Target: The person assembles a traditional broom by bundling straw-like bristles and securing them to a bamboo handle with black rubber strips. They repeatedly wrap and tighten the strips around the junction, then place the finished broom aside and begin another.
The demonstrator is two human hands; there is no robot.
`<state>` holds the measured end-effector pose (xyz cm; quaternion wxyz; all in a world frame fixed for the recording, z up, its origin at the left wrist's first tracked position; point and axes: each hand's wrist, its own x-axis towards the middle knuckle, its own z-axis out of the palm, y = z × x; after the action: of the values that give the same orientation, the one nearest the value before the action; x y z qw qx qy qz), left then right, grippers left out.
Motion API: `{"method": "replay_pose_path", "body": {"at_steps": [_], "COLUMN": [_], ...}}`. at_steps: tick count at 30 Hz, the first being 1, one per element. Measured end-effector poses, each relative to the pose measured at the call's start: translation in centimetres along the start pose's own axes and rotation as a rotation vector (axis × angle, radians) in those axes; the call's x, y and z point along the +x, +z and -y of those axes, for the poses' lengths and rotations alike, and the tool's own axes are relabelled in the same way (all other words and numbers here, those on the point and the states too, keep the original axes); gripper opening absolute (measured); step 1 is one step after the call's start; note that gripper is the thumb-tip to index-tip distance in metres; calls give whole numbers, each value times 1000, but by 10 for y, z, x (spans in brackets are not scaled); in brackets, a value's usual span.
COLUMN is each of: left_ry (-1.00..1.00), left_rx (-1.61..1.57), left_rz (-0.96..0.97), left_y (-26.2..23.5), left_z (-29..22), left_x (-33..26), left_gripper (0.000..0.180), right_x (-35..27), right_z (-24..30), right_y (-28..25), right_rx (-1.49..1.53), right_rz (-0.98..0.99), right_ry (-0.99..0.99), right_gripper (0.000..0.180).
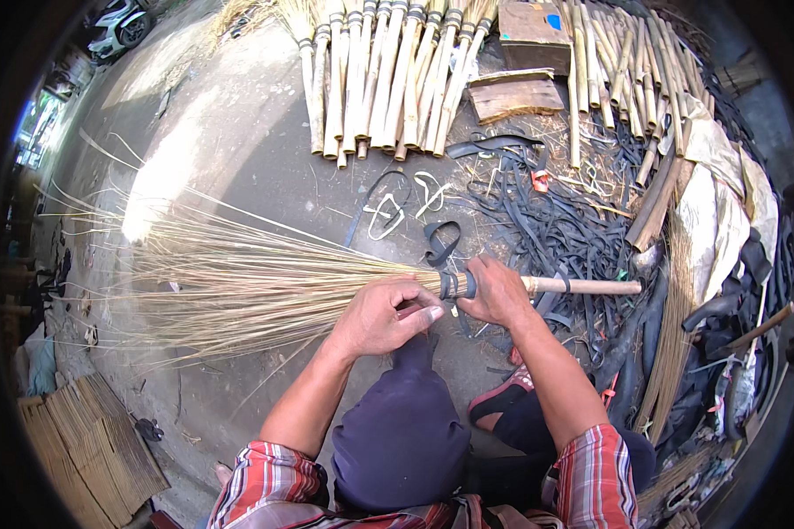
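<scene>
Broom (326,286) lies level across the person's knees, bristles fanning away from the dark rubber binding (454,284) and its bamboo handle (582,286) poking out the other side. Left hand (384,316) pinches the bristle bundle just beside that binding. Right hand (496,291) is curled tight around the binding itself, with loose rubber strips (556,225) strewn beyond it.

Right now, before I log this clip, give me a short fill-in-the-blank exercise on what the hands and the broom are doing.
1. The broom's bristles fan out toward the person's ____ side.
2. The right hand grips the broom where the bristles meet the ____ handle.
3. The dark band wrapped round the broom lies ____ the two hands, the left hand beside it.
4. The row of finished broom handles lies on the ____.

Missing words: left; wooden; between; ground
</scene>
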<state>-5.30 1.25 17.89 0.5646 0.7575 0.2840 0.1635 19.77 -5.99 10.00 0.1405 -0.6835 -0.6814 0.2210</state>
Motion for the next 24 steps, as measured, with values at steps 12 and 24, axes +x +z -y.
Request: {"method": "replay_pose_path", "body": {"at_steps": [12,24], "left_ry": [-354,-73], "left_rx": [-749,-885], "left_rz": [-520,-609], "left_y": [7,24], "left_z": [13,2], "left_x": [-55,-29], "left_gripper": [61,47], "right_x": [-27,-43], "right_z": [110,119], "right_y": [-9,-13], "right_rx": [262,356], "right_rz": [-61,-50], "right_ry": [130,160], "right_gripper": [58,64]}}
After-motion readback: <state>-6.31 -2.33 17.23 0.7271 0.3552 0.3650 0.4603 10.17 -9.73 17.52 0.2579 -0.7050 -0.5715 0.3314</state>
